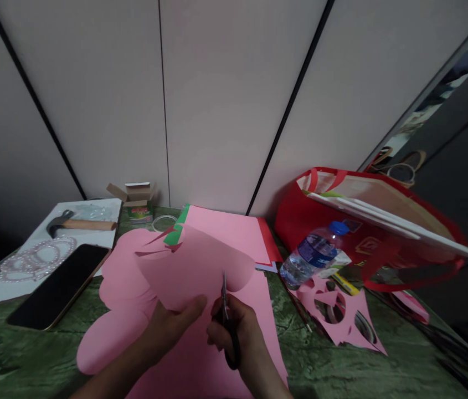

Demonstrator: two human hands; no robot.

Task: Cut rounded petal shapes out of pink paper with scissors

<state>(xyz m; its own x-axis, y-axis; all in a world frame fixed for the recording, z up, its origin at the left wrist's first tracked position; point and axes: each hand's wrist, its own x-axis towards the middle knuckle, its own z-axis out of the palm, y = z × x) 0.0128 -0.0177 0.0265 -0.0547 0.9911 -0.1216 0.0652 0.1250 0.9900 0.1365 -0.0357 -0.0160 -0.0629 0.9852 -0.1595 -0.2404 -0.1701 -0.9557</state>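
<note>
My left hand (pixel 171 327) pinches the lower edge of a pink paper sheet (pixel 192 260), thumb on top, holding it raised and curved. Strips along the sheet's upper left are partly cut and hang loose. My right hand (pixel 237 327) is closed around black-handled scissors (pixel 232 341), blades pointing up at the sheet's right part. I cannot tell whether the blades are biting into the paper. Below both hands lies a larger pink sheet (pixel 262 327). Rounded pink paper pieces (pixel 113 338) overlap on the left, partly hidden by my left hand and the held sheet.
Left are a phone (pixel 59 285), a hammer (pixel 88 224), clear beads (pixel 38 259) and a small opened box (pixel 139 208). At right stand a water bottle (pixel 312 255) and a red bag (pixel 292 213); pink scraps with holes (pixel 350 316) lie in front. Stacked coloured sheets (pixel 229 227) lie behind.
</note>
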